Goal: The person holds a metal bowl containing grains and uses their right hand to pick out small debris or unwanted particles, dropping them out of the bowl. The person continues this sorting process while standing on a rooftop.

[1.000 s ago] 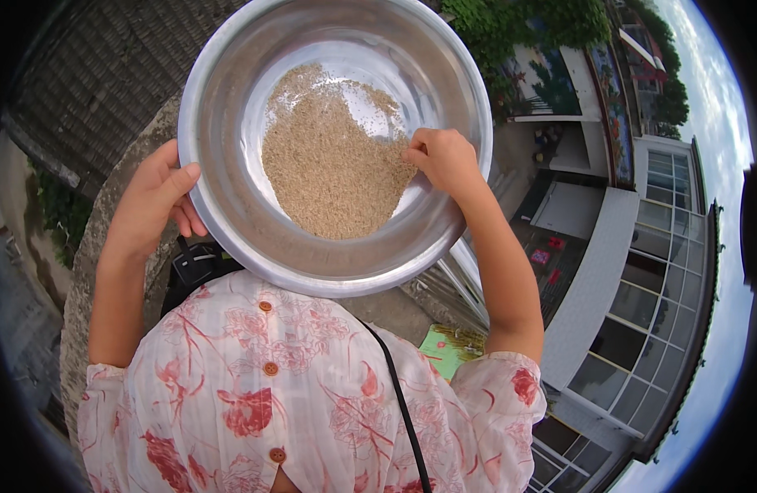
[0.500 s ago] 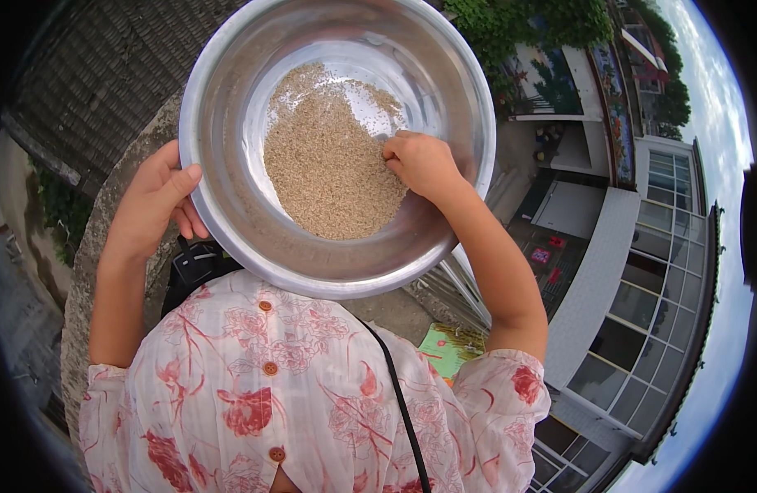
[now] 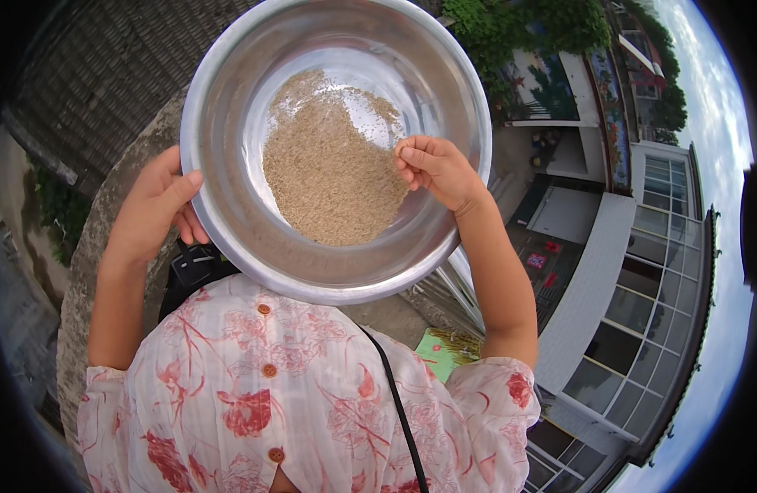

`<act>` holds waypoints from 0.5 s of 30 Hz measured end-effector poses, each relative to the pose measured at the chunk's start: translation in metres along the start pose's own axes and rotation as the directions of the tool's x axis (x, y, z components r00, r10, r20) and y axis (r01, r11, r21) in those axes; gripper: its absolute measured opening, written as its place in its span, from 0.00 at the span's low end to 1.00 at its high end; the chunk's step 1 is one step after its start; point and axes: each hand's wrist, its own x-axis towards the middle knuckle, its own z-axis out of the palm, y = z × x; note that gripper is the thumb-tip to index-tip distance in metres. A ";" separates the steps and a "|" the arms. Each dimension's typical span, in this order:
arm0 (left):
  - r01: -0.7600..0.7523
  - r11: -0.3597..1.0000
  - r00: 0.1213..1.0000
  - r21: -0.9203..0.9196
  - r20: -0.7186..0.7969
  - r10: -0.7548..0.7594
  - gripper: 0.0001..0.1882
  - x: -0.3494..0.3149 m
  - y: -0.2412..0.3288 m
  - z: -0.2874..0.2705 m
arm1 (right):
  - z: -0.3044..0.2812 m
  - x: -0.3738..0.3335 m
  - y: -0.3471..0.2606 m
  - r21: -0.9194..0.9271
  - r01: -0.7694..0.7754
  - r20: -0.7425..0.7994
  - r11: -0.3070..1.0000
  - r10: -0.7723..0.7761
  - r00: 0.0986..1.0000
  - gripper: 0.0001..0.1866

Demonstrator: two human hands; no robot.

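Note:
A wide, round stainless steel basin (image 3: 230,123) is in front of my chest. A heap of small tan grain (image 3: 329,172) covers much of its bottom, with bare metal showing at the far right of the heap. My left hand (image 3: 155,205) grips the basin's left rim, thumb on top and fingers curled beneath. Over the right edge of the grain is my right hand (image 3: 434,171), its thumb pressed to the index finger and the other fingers curled. Whatever this pinch holds, if anything, is too small to make out.
A rough stone ledge (image 3: 87,287) runs along my left, with a grey tiled roof (image 3: 99,82) beyond it. Beside my waist is a black bag-like object (image 3: 193,269). A green printed sheet (image 3: 444,349) lies below my right arm. A building with windows (image 3: 641,320) stands to the right.
My right hand has come up off the grain and turned, so the pinched thumb and finger now show. The basin has shifted very slightly; my left hand keeps its grip.

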 end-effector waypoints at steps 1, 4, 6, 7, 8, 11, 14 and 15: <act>-0.002 1.000 1.000 0.001 -0.001 0.002 0.20 0.000 0.000 0.000 | 0.000 0.000 0.000 0.040 0.002 0.005 0.999 -0.003 1.000 0.07; -0.004 1.000 1.000 0.004 -0.004 0.004 0.20 0.000 -0.001 0.000 | -0.003 0.001 0.002 0.076 -0.001 0.025 0.997 -0.001 1.000 0.07; -0.002 1.000 1.000 0.002 -0.004 0.002 0.21 0.000 -0.001 0.000 | -0.003 0.001 0.002 0.074 0.000 0.013 0.997 -0.001 1.000 0.08; -0.003 1.000 1.000 0.000 -0.006 0.003 0.21 0.000 -0.002 0.000 | -0.003 0.002 0.002 0.073 0.000 0.007 0.997 -0.001 1.000 0.08; -0.005 1.000 1.000 -0.003 -0.008 0.004 0.21 0.000 -0.002 0.000 | -0.003 0.002 0.002 0.074 0.001 0.008 0.997 -0.002 1.000 0.08; -0.010 1.000 1.000 0.002 -0.007 0.010 0.21 0.000 -0.002 0.000 | -0.005 0.002 0.002 0.078 0.004 0.013 0.997 -0.005 1.000 0.07; -0.012 1.000 1.000 0.004 -0.006 0.012 0.20 0.000 -0.002 0.000 | -0.004 0.002 0.002 0.065 0.005 0.009 0.998 -0.006 1.000 0.07; -0.012 1.000 1.000 0.005 -0.006 0.012 0.20 0.000 -0.001 0.000 | -0.004 0.002 0.002 0.054 0.004 0.004 0.999 -0.005 1.000 0.06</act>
